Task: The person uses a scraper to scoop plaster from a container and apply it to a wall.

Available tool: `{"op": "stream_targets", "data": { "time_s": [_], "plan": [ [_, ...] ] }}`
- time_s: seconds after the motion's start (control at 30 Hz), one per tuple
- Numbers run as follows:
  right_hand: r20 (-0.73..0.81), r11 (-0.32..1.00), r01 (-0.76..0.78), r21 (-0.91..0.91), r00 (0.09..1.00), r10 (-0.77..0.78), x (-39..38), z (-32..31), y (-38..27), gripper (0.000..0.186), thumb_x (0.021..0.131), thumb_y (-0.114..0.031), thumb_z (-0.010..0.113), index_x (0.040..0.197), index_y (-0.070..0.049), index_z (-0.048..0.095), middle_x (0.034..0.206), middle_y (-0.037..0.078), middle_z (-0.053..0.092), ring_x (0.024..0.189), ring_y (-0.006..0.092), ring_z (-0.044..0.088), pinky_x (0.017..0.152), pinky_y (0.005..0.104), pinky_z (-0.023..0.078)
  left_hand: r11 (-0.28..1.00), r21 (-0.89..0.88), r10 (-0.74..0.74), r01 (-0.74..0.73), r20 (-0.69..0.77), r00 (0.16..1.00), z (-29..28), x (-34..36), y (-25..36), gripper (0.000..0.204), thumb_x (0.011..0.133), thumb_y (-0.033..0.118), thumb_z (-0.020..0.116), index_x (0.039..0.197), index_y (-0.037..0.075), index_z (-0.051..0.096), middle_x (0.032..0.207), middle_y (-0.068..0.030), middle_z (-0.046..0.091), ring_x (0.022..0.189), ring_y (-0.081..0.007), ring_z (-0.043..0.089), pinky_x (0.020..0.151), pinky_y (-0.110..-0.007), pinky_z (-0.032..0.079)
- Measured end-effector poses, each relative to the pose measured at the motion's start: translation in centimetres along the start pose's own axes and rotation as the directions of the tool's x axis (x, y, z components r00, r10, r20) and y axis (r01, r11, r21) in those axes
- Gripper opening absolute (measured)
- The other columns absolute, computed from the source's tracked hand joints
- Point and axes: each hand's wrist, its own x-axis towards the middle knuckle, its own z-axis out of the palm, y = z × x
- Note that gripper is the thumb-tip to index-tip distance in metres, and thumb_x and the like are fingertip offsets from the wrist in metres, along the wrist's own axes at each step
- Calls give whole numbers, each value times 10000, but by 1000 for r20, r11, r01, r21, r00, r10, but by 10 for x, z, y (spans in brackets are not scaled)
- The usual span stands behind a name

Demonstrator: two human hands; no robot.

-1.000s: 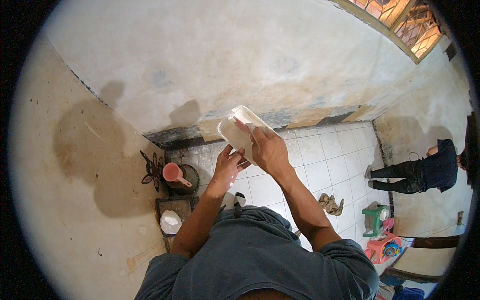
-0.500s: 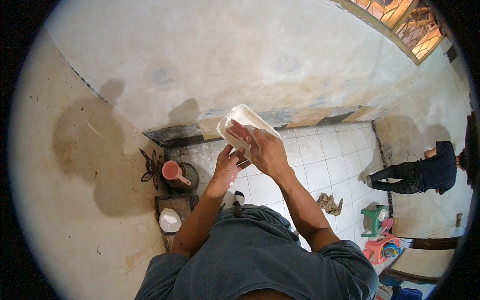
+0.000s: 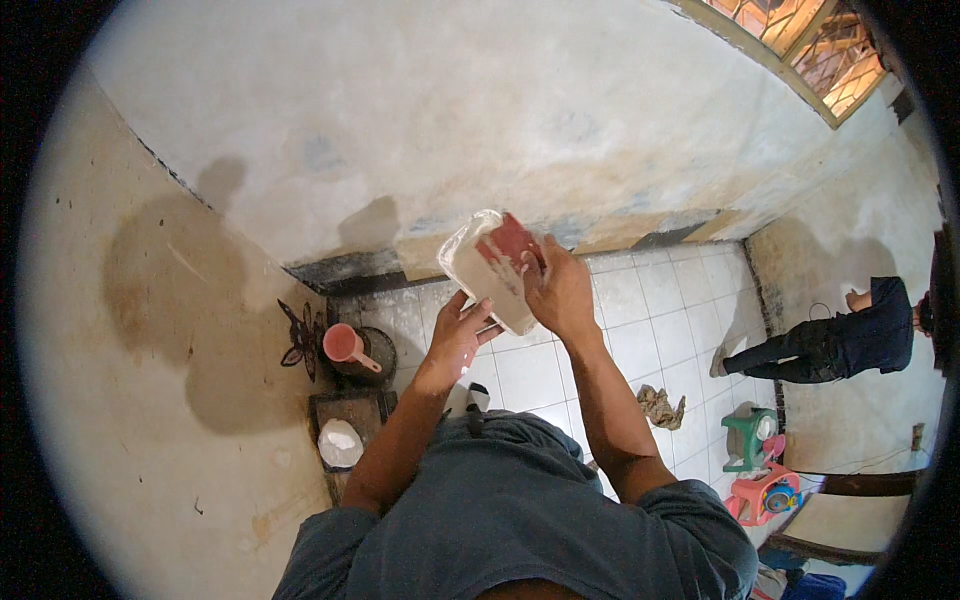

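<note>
A white rectangular tray [image 3: 467,265], coated with pale paste, is tilted in front of me above the floor. My left hand [image 3: 457,338] grips its lower edge from underneath, fingers curled round the rim. My right hand [image 3: 560,290] grips a flat red scraper [image 3: 507,238] smeared with pale paste, which lies against the upper right part of the tray. Pale flecks mark my left wrist.
Plastered walls [image 3: 560,110] meet tiled floor [image 3: 650,315]. A pink dipper [image 3: 343,342] sits on a round dark container [image 3: 376,355] at left, above a white lump [image 3: 340,440]. A crumpled rag [image 3: 660,408], green stool [image 3: 742,435], pink stool [image 3: 752,497] and another person [image 3: 840,340] are right.
My right hand and the scraper have moved right across the tray, which shows more red blade at its upper right. The other person's feet have shifted leftward.
</note>
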Motion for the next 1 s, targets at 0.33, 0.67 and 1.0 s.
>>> {"op": "stream_targets", "data": {
  "time_s": [0.33, 0.67, 1.0],
  "plan": [
    [24, 1000, -19, 20, 1000, 18, -4, 17, 6, 153, 874, -104, 566, 932, 38, 560, 802, 305, 608, 768, 492, 603, 662, 502, 482, 1000, 14, -19, 18, 53, 998, -2, 6, -2, 526, 940, 219, 620, 1388, 58, 395, 1268, -118, 571, 1119, -276, 602, 950, -460, 495],
    [-26, 980, -195, 33, 980, 196, 3, -4, 28, 234, 870, -90, 563, 1073, 12, 621, 848, 246, 664, 790, 415, 658, 682, 429, 508, 999, 34, -36, 37, -17, 999, -6, 8, -1, 504, 947, 193, 616, 1387, 64, 408, 1220, -145, 599, 1075, -257, 628, 962, -442, 503],
    [-10, 981, -191, 19, 981, 191, 2, 7, 19, 247, 872, -91, 563, 1092, 13, 610, 865, 260, 663, 806, 426, 658, 693, 433, 515, 997, 76, -32, 31, 11, 999, -8, 10, 2, 569, 939, 242, 628, 1406, 54, 364, 1290, -147, 556, 1138, -294, 596, 992, -479, 473]
  ]
}}
